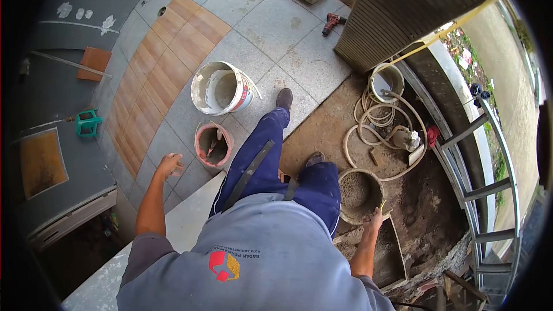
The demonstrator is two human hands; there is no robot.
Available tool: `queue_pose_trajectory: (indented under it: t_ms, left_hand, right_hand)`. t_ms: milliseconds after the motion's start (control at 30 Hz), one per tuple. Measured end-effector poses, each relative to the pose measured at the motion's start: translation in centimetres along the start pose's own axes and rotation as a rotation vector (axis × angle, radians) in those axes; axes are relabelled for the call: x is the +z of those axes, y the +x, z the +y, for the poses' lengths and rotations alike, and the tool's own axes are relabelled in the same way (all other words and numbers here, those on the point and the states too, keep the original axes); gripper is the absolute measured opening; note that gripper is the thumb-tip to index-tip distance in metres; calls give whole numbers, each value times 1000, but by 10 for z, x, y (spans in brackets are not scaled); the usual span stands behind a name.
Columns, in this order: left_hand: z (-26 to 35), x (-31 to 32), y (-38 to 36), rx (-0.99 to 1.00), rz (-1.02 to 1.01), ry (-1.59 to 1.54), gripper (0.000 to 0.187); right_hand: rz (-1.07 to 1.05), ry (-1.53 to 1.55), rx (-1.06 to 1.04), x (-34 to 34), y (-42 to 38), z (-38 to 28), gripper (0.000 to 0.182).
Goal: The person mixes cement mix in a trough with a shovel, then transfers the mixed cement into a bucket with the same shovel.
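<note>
My left hand (pixel 170 165) hangs over the grey floor tiles with loosely bent fingers a little apart and nothing in it. Beside it stands a pink bucket (pixel 199 148) with a tool inside. A larger white bucket (pixel 197 93), smeared with mortar, is just beyond. Down on the right, my right hand (pixel 373 219) is closed, and a thin yellow strip (pixel 383 205) sticks out by the thumb. That hand overlaps the rim of a round bucket of grey mortar (pixel 360 193); whether it also grips the bucket I cannot tell.
Wood-look tiles (pixel 167 60) lie left on the grey floor. A red drill (pixel 333 23) rests near a leaning corrugated panel (pixel 397 11). Coiled hose (pixel 348 144) and a water bucket (pixel 387 78) are on the dirt. A metal ladder (pixel 489 190) runs along the right. A green stool (pixel 87 122) stands left.
</note>
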State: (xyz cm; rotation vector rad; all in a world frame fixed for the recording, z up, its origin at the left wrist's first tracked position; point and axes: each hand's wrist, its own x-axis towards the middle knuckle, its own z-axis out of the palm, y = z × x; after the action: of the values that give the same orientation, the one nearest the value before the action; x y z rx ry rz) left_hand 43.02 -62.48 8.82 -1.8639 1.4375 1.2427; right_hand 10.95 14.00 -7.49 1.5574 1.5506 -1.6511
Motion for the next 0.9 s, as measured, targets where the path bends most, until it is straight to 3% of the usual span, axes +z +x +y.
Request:
queue_pose_trajectory:
  t_ms: [167, 300, 400, 500, 600, 667, 767, 800, 900]
  left_hand:
    - [-31, -66, 42, -149, 65, -205, 47]
    - [-42, -122, 70, -305, 78, -389, 45]
    - [-18, -176, 90, -404, 106, -350, 40]
    - [41, -255, 143, -343, 114, -242, 35]
    - [130, -322, 210, -87, 263, -314, 34]
    - [208, -356, 234, 48, 326, -270, 40]
    - [317, -401, 255, 184, 385, -169, 41]
    - [346, -414, 263, 201, 401, -120, 43]
    - [425, -470, 289, 156, 367, -37, 47]
  right_hand:
    - [49, -88, -26, 52, -98, -35, 35]
    - [110, -80, -30, 116, -139, -48, 29]
    - [202, -95, -7, 172, -173, -58, 23]
    - [171, -100, -56, 218, -208, -65, 20]
    - [130, -96, -58, 246, -204, -69, 19]
    - [184, -151, -6, 317, -252, -84, 19]
    - [122, -137, -17, 360, -222, -89, 20]
    - [121, -170, -42, 405, -258, -95, 19]
    - [93, -259, -49, 461, -235, -90, 18]
